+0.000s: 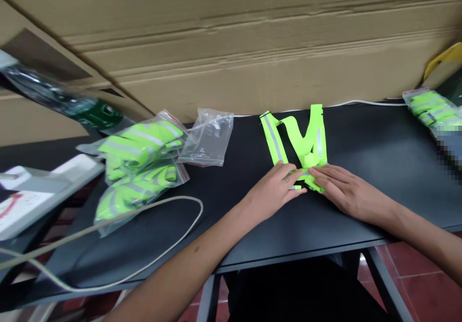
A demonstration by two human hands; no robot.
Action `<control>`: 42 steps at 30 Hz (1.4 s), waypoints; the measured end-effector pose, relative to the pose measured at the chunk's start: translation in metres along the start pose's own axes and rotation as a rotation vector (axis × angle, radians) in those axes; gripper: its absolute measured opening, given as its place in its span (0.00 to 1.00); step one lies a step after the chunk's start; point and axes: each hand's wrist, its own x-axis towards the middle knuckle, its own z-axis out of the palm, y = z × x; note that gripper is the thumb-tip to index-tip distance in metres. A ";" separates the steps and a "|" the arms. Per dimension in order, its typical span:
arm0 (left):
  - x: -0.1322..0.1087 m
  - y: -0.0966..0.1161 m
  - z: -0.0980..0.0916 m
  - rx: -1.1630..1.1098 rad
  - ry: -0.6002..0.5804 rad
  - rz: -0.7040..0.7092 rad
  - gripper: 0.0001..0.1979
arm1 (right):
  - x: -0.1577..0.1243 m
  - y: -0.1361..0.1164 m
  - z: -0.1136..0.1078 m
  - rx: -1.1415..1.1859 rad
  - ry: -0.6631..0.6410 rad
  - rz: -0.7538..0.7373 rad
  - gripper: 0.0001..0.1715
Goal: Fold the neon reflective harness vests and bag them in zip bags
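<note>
A neon-yellow reflective strap vest (273, 136) with grey stripes lies partly folded on the dark desk, its upper straps spread toward the cardboard. My left hand (272, 187) pinches the gathered lower end, with a bit of strap showing between thumb and fingers. From the other side my right hand (342, 192) presses on the same bunch, fingers held together and tips on the fabric. Some of the strap beneath the fingers is hidden. Left of the vest lies a clear zip bag (209, 139) with nothing visible inside.
Bagged reflective vests (140, 144) are piled at the left, and another bagged vest (435, 108) sits at the far right. A pale cable (173, 238) loops over the desk's front left. A plastic bottle (97, 112) leans by the cardboard (252, 81) along the back.
</note>
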 end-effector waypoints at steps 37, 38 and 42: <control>0.013 -0.022 -0.002 -0.163 0.036 -0.472 0.18 | 0.048 0.016 0.031 -0.056 0.129 0.189 0.24; 0.016 -0.025 -0.002 -0.164 0.042 -0.475 0.17 | 0.046 0.015 0.031 -0.035 0.107 0.200 0.26; 0.025 -0.032 -0.001 -0.144 0.018 -0.400 0.13 | 0.046 0.023 0.032 -0.023 0.013 0.193 0.24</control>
